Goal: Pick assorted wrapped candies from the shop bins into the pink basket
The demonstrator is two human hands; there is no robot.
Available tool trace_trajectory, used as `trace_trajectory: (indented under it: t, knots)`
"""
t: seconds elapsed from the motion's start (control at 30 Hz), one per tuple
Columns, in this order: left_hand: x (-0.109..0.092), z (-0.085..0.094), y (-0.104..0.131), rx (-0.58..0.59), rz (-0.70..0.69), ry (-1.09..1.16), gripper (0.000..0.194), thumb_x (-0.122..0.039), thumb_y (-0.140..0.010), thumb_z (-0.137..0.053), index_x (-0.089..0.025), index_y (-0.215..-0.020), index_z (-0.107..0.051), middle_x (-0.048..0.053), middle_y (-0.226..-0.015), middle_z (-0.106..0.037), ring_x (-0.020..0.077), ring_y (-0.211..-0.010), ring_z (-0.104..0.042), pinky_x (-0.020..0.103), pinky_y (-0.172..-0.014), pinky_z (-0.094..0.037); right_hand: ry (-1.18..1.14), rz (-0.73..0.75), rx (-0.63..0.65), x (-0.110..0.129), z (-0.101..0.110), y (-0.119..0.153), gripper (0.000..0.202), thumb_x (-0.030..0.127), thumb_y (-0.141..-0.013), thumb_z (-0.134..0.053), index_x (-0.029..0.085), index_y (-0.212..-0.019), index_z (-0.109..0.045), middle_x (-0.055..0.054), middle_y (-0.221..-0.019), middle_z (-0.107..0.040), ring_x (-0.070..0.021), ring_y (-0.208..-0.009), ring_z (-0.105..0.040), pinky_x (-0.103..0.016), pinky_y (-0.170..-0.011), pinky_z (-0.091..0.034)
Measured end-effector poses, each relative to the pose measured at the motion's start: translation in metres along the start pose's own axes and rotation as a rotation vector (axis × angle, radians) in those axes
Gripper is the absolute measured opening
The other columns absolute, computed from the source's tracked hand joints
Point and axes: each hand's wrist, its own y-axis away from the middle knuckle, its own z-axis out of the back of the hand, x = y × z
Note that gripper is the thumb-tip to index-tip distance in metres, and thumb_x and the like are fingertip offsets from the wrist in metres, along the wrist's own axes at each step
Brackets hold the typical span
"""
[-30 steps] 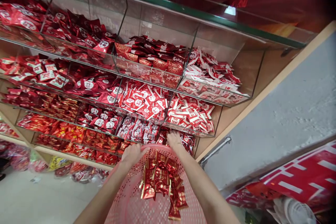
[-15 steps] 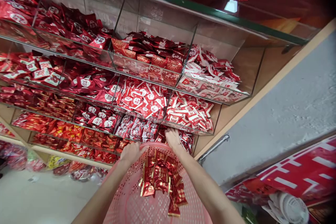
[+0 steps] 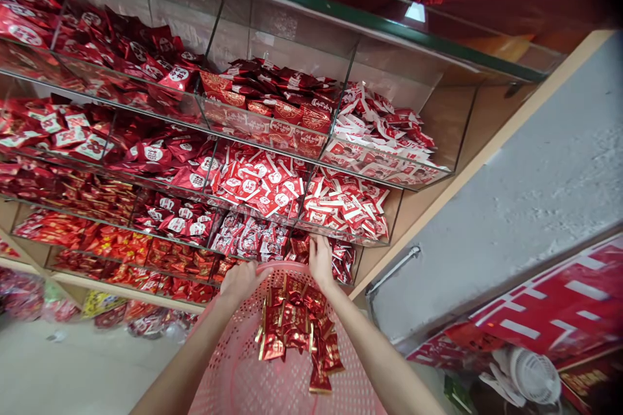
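My left hand [image 3: 239, 282] is closed on the rim of a pink perforated basket [image 3: 233, 369]. Several red and gold wrapped packets [image 3: 294, 321] lie inside the basket. At the basket's far right edge, my right hand [image 3: 320, 262] reaches up to a low shelf compartment of dark red and white packets [image 3: 343, 258]. Its fingers are apart, with the tips over the packets' front edge; nothing is seen held in it. Just left of that compartment is one with white and red packets [image 3: 250, 237].
Clear-fronted shelves [image 3: 272, 126] full of red packets rise ahead. A grey wall [image 3: 516, 168] and a wooden side panel [image 3: 413, 214] stand at the right. Bagged goods [image 3: 102, 303] lie under the shelves at left. A white fan-like object [image 3: 535, 375] sits lower right.
My right hand has straightened, and its fingers show more apart against the low compartment. The view has shifted slightly, so the shelves appear a little further left. My left hand stays on the basket rim.
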Motion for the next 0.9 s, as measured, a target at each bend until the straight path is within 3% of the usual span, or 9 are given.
trace_trajectory:
  t: [0.13, 0.2, 0.33, 0.47, 0.6, 0.77, 0.9]
  knots:
    - [-0.002, 0.003, 0.001, 0.038, 0.045, 0.004, 0.065, -0.062, -0.077, -0.022, -0.012, -0.095, -0.059, 0.018, -0.089, -0.063, 0.0273, -0.089, -0.059, 0.035, -0.076, -0.041, -0.443, -0.253, -0.179, -0.004, 0.001, 0.007, 0.026, 0.030, -0.080, -0.036, 0.015, -0.091, -0.053, -0.008, -0.089, -0.057, -0.0159, -0.083, -0.051, -0.028, -0.077, -0.038]
    - [-0.004, 0.005, 0.001, 0.061, 0.067, 0.006, 0.064, -0.061, -0.078, -0.023, -0.012, -0.097, -0.059, 0.018, -0.092, -0.062, 0.0267, -0.091, -0.058, 0.034, -0.078, -0.041, -0.504, -0.322, -0.211, -0.006, 0.004, 0.010, 0.027, 0.034, -0.077, -0.039, 0.014, -0.091, -0.053, -0.006, -0.083, -0.057, -0.0139, -0.074, -0.051, -0.027, -0.070, -0.040]
    - [-0.005, 0.008, 0.002, 0.076, 0.073, 0.003, 0.064, -0.061, -0.078, -0.024, -0.012, -0.100, -0.058, 0.018, -0.096, -0.061, 0.0272, -0.094, -0.057, 0.034, -0.080, -0.040, -0.805, -0.572, -0.185, -0.006, 0.022, 0.030, 0.029, 0.038, -0.070, -0.049, 0.016, -0.090, -0.052, 0.001, -0.073, -0.056, -0.0085, -0.056, -0.046, -0.022, -0.055, -0.040]
    - [-0.005, 0.007, 0.001, 0.080, 0.077, -0.004, 0.064, -0.061, -0.078, -0.024, -0.012, -0.100, -0.058, 0.018, -0.096, -0.061, 0.0276, -0.094, -0.056, 0.034, -0.080, -0.040, -1.148, -0.849, -0.082, -0.008, 0.046, 0.073, 0.029, 0.034, -0.059, -0.063, 0.019, -0.081, -0.052, 0.004, -0.071, -0.057, -0.0091, -0.061, -0.053, -0.023, -0.059, -0.044]
    - [-0.005, 0.007, 0.001, 0.087, 0.072, -0.007, 0.065, -0.062, -0.078, -0.024, -0.012, -0.101, -0.058, 0.018, -0.096, -0.061, 0.0277, -0.094, -0.056, 0.034, -0.080, -0.040, -1.242, -1.015, 0.022, -0.012, 0.065, 0.128, 0.033, 0.026, -0.053, -0.069, 0.020, -0.080, -0.052, 0.006, -0.071, -0.058, -0.0098, -0.065, -0.056, -0.027, -0.065, -0.048]
    - [-0.004, 0.005, -0.001, 0.070, 0.058, -0.008, 0.067, -0.063, -0.076, -0.023, -0.011, -0.101, -0.058, 0.018, -0.096, -0.061, 0.0285, -0.095, -0.056, 0.035, -0.080, -0.040, -1.241, -1.157, 0.020, -0.018, 0.070, 0.181, 0.037, 0.031, -0.053, -0.071, 0.018, -0.083, -0.052, 0.003, -0.077, -0.061, -0.0129, -0.073, -0.059, -0.031, -0.069, -0.051]
    - [-0.003, 0.003, -0.001, 0.058, 0.043, -0.021, 0.067, -0.064, -0.076, -0.023, -0.012, -0.100, -0.058, 0.018, -0.094, -0.062, 0.0280, -0.093, -0.057, 0.036, -0.080, -0.040, -1.192, -1.219, -0.074, -0.022, 0.062, 0.204, 0.039, 0.032, -0.050, -0.072, 0.018, -0.080, -0.051, 0.004, -0.071, -0.061, -0.0130, -0.068, -0.059, -0.032, -0.069, -0.052]
